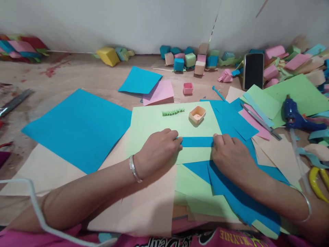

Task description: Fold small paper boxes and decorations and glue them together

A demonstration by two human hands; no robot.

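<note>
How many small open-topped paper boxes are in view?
2: a peach one on the light green sheet, a pink one on the table beyond it. Others may be hidden in the pile.

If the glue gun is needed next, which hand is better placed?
Right, probably: the glue gun lies beyond the right hand, and the left hand would have to cross it. Both now hold the blue strip.

Both forearms angle inward, left hand and right hand apart, fingers curled.
</note>
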